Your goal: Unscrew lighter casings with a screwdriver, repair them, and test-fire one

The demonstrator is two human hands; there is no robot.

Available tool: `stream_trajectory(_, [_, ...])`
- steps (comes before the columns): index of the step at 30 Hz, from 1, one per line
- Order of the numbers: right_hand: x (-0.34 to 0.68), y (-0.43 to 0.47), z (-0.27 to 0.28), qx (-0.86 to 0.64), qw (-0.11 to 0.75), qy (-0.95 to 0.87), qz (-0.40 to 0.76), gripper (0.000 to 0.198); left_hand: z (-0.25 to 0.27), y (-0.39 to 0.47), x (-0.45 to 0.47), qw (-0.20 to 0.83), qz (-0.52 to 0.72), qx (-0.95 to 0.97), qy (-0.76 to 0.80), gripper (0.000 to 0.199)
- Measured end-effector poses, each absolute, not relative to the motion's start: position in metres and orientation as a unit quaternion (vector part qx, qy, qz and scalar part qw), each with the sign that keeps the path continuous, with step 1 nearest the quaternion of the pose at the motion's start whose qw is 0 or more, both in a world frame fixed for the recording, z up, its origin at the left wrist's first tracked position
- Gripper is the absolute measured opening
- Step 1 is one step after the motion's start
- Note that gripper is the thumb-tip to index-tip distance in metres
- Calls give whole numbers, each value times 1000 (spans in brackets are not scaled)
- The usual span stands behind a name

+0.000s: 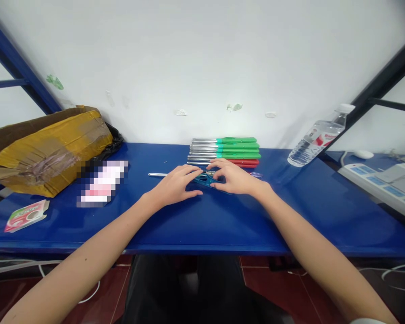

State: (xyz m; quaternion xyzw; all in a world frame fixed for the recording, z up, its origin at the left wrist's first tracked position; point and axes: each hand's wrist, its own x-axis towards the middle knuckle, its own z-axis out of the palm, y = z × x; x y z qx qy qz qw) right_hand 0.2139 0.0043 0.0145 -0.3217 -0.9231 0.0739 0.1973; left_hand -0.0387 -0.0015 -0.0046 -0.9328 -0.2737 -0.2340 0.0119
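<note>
My left hand [179, 183] rests low over the table, fingers stretched to the right and thumb apart, its fingertips near a translucent blue handle [205, 180]. The handle belongs to what looks like a long-neck lighter. Curled fingers of my right hand [235, 177] are on the blue handle from the right. A metal shaft [158, 174] pokes out left of my left hand, and a purple handle end [256, 174] shows beyond my right hand. Just behind lie red-handled lighters [245, 163] and several green-handled lighters [239, 146] in a row, shafts pointing left.
On the blue table [202, 225], a taped cardboard box [54, 153], a blurred-out packet [103, 184] and a torn card piece [27, 216] lie left. A tilted water bottle [317, 137] and a power strip [381, 180] are right. A white wall [202, 67] stands behind.
</note>
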Motion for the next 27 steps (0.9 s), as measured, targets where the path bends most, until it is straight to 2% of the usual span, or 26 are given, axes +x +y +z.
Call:
stream_trajectory(3, [213, 4, 15, -321, 206, -921, 81, 17, -9, -1, -36, 42, -248, -929, -270, 58])
stream_trajectory(8, [207, 3, 12, -315, 238, -911, 116, 17, 0, 4, -44, 79, -227, -932, -271, 43])
stream_trajectory(15, [204, 5, 14, -389, 438, -804, 105, 29, 28, 22, -94, 116, -218, -872, -423, 42])
stream_trajectory(18, [201, 4, 7, -394, 394, -827, 75, 30, 26, 34, -113, 115, -222, -808, -533, 43])
stream_trajectory(23, [191, -1, -14, -356, 222, -908, 22, 42, 9, 48, -122, 118, -187, -721, -657, 45])
stream_trajectory(27, [186, -3, -21, -347, 192, -918, 22, 42, -1, 51, -121, 116, -156, -675, -712, 49])
